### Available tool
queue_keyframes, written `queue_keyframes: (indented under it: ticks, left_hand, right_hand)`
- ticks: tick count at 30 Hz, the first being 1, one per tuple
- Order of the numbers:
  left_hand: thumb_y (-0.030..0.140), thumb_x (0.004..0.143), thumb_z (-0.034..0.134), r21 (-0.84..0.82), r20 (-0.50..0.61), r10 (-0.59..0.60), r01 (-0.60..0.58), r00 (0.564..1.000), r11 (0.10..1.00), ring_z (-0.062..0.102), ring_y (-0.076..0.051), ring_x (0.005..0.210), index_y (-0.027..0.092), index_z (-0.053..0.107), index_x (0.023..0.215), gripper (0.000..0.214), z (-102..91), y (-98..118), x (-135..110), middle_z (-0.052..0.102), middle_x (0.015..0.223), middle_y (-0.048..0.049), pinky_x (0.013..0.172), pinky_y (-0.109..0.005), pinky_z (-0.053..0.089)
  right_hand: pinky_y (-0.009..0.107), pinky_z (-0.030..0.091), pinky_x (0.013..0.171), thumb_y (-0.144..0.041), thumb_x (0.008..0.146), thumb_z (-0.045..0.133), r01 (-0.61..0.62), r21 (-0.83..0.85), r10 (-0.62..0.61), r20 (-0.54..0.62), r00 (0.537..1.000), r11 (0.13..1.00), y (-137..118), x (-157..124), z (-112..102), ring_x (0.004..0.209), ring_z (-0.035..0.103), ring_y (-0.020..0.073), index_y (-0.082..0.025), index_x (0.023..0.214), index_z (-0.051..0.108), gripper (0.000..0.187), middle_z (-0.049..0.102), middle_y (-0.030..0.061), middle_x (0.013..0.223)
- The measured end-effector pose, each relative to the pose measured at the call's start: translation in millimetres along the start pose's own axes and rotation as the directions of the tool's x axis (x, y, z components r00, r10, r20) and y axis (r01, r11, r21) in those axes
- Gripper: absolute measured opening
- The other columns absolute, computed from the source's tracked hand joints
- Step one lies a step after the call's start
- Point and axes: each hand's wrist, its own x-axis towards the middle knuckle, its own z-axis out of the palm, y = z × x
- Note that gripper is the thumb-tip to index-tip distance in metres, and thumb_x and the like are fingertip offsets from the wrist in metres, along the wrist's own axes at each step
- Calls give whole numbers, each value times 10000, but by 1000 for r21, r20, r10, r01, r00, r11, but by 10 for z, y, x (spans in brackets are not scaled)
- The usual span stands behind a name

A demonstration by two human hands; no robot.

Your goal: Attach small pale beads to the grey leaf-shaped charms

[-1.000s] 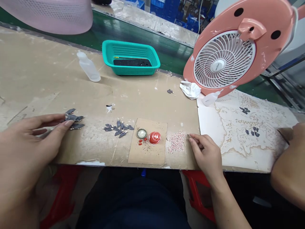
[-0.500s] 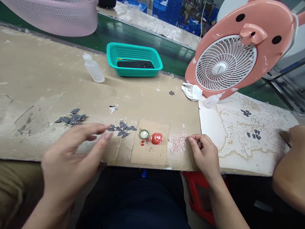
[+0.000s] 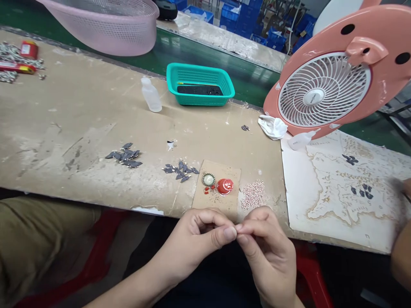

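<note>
Together, the bare left hand [image 3: 192, 241] and bare right hand [image 3: 268, 250] pinch fingertip to fingertip, anything held too small to tell, just below a tan cardboard sheet [image 3: 201, 201].

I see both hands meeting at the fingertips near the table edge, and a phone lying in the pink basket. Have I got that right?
Not quite: the head view shows the phone in the teal basket, not the pink basket. The left hand and right hand do meet at the fingertips.

blue crates [image 3: 234, 13] (stacked) behind a green conveyor [image 3: 253, 81].
</note>
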Motion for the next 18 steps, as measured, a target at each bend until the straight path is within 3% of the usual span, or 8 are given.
queue_keyframes:
  ticks: [3,5,8,12,18]
  left_hand:
    - [392,799,775,-46,-17,-82,81,997,996,508,-108,612,185,735,635,267,-43,-28,-33,617,625,-6,600,-204,431]
    - [410,787,779,-58,-19,-103,102,995,993,497,-108,610,174,715,639,286,-63,-35,-52,609,625,-5,604,-209,418]
    - [427,785,769,-17,-25,-91,90,996,996,439,-96,569,163,667,653,312,-90,-36,-73,557,596,15,564,-205,363]
    - [381,844,710,194,-32,9,-2,999,981,439,-106,583,165,649,680,278,-141,-13,-94,534,600,23,564,-214,351]
    - [206,897,671,504,-8,242,-205,970,839,580,-107,690,176,679,737,163,-229,44,-135,650,729,16,661,-204,427]
  right_hand:
    - [242,471,609,-43,877,648,129,-171,-128,18,992,977,23,-22,-1,734,529,114,-278,1113,702,337,484,-10,859]
    - [247,476,616,-42,872,657,134,-185,-129,38,991,974,17,-24,-3,743,535,117,-281,1123,704,350,490,-8,862]
    - [243,482,617,-97,887,670,13,-64,-8,79,997,998,-13,5,-8,746,559,120,-288,1059,709,260,538,-15,839]
    - [222,467,603,-199,899,694,-153,35,146,152,977,988,-45,80,-32,706,565,110,-279,939,726,95,581,-27,787]
    - [235,438,619,-302,932,658,-328,38,308,258,916,944,-71,140,-12,701,557,118,-257,871,719,97,594,-16,781]
